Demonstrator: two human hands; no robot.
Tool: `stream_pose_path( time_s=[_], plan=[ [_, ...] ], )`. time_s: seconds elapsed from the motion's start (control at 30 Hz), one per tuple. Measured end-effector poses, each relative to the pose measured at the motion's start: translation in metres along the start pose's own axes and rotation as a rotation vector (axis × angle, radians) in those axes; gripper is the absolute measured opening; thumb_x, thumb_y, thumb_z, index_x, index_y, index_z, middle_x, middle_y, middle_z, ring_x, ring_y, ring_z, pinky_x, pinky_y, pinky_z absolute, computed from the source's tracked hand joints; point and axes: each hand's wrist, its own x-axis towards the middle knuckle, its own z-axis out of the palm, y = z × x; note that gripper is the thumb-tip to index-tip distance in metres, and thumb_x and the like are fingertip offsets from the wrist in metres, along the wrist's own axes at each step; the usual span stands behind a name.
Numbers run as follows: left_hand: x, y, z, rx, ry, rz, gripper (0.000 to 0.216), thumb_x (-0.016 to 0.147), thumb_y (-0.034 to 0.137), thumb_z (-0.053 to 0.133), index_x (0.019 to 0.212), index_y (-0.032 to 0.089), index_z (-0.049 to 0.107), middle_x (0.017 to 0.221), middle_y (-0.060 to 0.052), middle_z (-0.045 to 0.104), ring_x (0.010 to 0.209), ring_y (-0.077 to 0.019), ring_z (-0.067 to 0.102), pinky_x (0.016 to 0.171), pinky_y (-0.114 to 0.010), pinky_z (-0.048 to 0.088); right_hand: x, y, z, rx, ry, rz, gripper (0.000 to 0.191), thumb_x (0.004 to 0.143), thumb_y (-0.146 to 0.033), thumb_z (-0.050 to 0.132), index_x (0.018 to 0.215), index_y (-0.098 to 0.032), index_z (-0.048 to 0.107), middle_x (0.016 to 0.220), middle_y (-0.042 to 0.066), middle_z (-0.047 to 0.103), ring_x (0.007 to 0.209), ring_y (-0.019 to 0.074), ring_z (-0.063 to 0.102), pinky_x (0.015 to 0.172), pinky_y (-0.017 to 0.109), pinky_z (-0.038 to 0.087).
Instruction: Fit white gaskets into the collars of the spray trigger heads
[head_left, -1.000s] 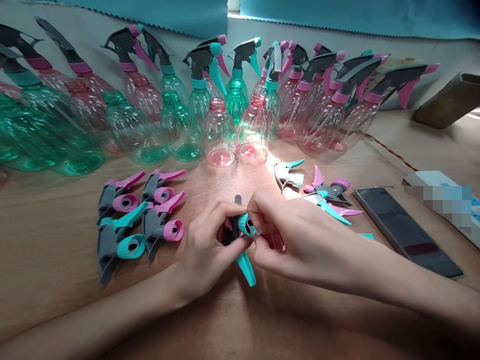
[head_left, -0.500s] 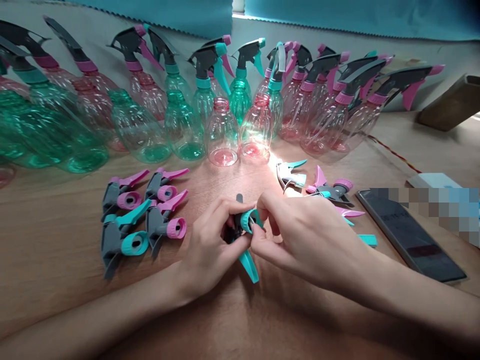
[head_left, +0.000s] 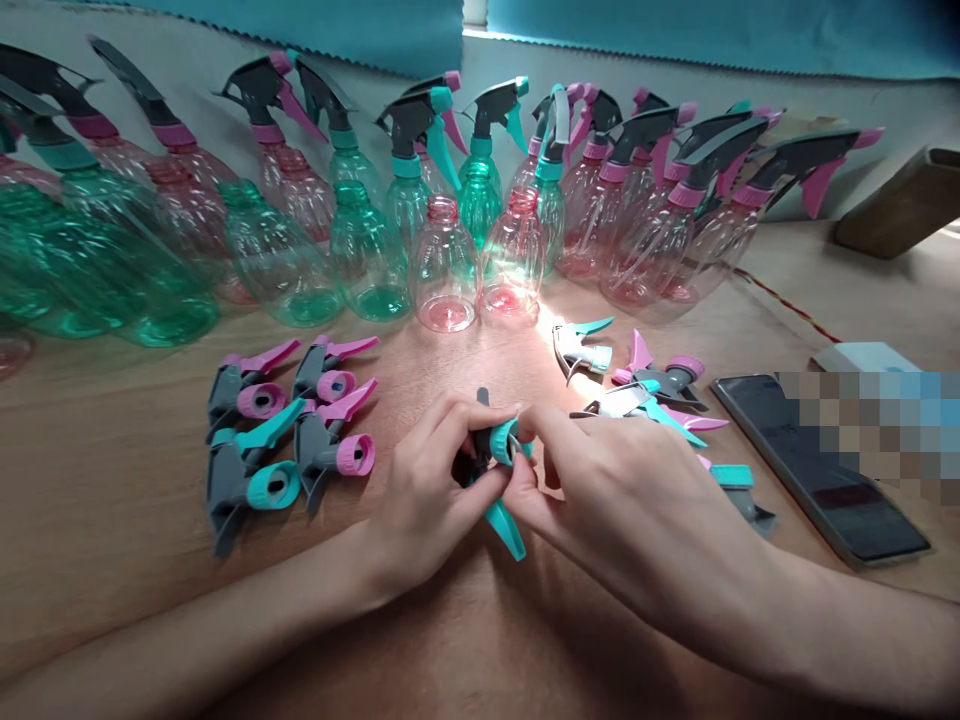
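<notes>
Low over the table, a grey trigger spray head (head_left: 504,443) with a turquoise collar and trigger is gripped in my left hand (head_left: 431,470). Its collar opening faces right and its trigger points down toward me. At that opening, my right hand (head_left: 600,470) has thumb and forefinger pinched together. A thin pale edge shows inside the collar by these fingertips; what they pinch is too small and hidden to name. Left of my hands lie loose spray heads, including a pink-collared one (head_left: 355,455) and a turquoise-collared one (head_left: 274,485). More lie beyond my right hand, such as a turquoise-collared one (head_left: 731,477).
Capless bottles, among them a pink one (head_left: 447,270) and a green one (head_left: 369,260), stand ahead. Bottles fitted with spray heads (head_left: 409,140) line the wall. A phone (head_left: 821,470), a white box (head_left: 862,355) and a twisted wire (head_left: 787,305) lie at right.
Both hands and the held spray head have shifted slightly right. My right wrist has come down a little, showing more of the spray heads behind it.
</notes>
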Motion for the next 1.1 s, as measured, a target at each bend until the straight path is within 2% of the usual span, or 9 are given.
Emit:
stream_pose_path(
  time_s=[0.1, 0.23, 0.4, 0.5, 0.63, 0.73, 0.9, 1.1],
  plan=[
    [0.001, 0.001, 0.000, -0.007, -0.007, -0.004, 0.033, 0.078, 0.002, 0.058, 0.106, 0.018, 0.055, 0.082, 0.002, 0.051, 0.067, -0.0086, 0.048, 0.056, -0.019, 0.039, -0.003, -0.001, 0.001, -0.034, 0.027, -0.035, 0.010, 0.075, -0.009, 0.055, 0.071, -0.018, 0.051, 0.051, -0.002, 0.051, 0.039, 0.0164, 0.049, 0.039, 0.028, 0.023],
    [0.002, 0.001, 0.000, -0.023, -0.011, -0.003, 0.033, 0.077, 0.001, 0.057, 0.106, 0.017, 0.056, 0.084, 0.001, 0.053, 0.072, -0.0099, 0.050, 0.058, -0.020, 0.040, -0.004, -0.003, 0.000, 0.020, -0.015, 0.048, 0.012, 0.072, -0.009, 0.059, 0.066, -0.018, 0.052, 0.046, -0.001, 0.050, 0.035, 0.0165, 0.048, 0.038, 0.027, 0.022],
    [0.001, 0.001, 0.000, -0.047, 0.008, -0.032, 0.030, 0.078, 0.004, 0.059, 0.105, 0.018, 0.057, 0.083, 0.001, 0.052, 0.072, -0.0101, 0.050, 0.061, -0.021, 0.041, -0.004, -0.004, -0.005, 0.054, 0.010, 0.074, 0.019, 0.077, -0.010, 0.048, 0.060, -0.019, 0.051, 0.043, 0.001, 0.048, 0.033, 0.0170, 0.045, 0.037, 0.027, 0.020],
    [0.000, 0.000, -0.001, -0.072, 0.010, -0.059, 0.027, 0.079, 0.008, 0.062, 0.104, 0.018, 0.057, 0.083, 0.001, 0.052, 0.072, -0.0098, 0.050, 0.061, -0.021, 0.040, -0.005, 0.002, -0.008, 0.118, 0.012, 0.073, 0.022, 0.080, -0.013, 0.043, 0.060, -0.020, 0.049, 0.044, -0.002, 0.045, 0.033, 0.0140, 0.041, 0.038, 0.027, 0.020],
    [0.000, -0.003, -0.002, -0.103, -0.013, -0.110, 0.028, 0.079, 0.011, 0.064, 0.104, 0.021, 0.057, 0.082, 0.003, 0.051, 0.067, -0.0081, 0.048, 0.058, -0.020, 0.038, -0.007, 0.015, -0.012, 0.246, -0.089, 0.046, 0.018, 0.082, -0.015, 0.047, 0.065, -0.021, 0.050, 0.052, -0.005, 0.049, 0.041, 0.0096, 0.041, 0.043, 0.025, 0.025],
    [0.000, -0.004, -0.001, -0.132, -0.023, -0.140, 0.027, 0.080, 0.016, 0.065, 0.105, 0.022, 0.057, 0.083, 0.003, 0.052, 0.067, -0.0083, 0.048, 0.058, -0.021, 0.039, -0.006, 0.024, -0.015, 0.342, -0.178, 0.080, 0.016, 0.082, -0.017, 0.049, 0.068, -0.022, 0.053, 0.057, -0.006, 0.055, 0.045, 0.0077, 0.044, 0.046, 0.023, 0.026],
    [-0.002, -0.006, 0.000, -0.173, -0.029, -0.191, 0.029, 0.080, 0.022, 0.069, 0.105, 0.023, 0.057, 0.084, 0.002, 0.053, 0.067, -0.0092, 0.050, 0.057, -0.023, 0.040, 0.003, 0.033, -0.017, 0.444, -0.272, 0.114, 0.022, 0.086, -0.021, 0.050, 0.065, -0.022, 0.056, 0.048, -0.007, 0.048, 0.043, 0.0066, 0.039, 0.043, 0.023, 0.023],
    [-0.002, -0.005, -0.001, -0.155, -0.033, -0.178, 0.030, 0.079, 0.019, 0.070, 0.106, 0.024, 0.058, 0.084, 0.002, 0.054, 0.069, -0.0101, 0.051, 0.058, -0.023, 0.040, 0.012, 0.043, -0.012, 0.543, -0.386, 0.084, 0.021, 0.090, -0.023, 0.049, 0.076, -0.027, 0.064, 0.047, -0.009, 0.048, 0.040, 0.0048, 0.039, 0.040, 0.019, 0.024]
  ],
)
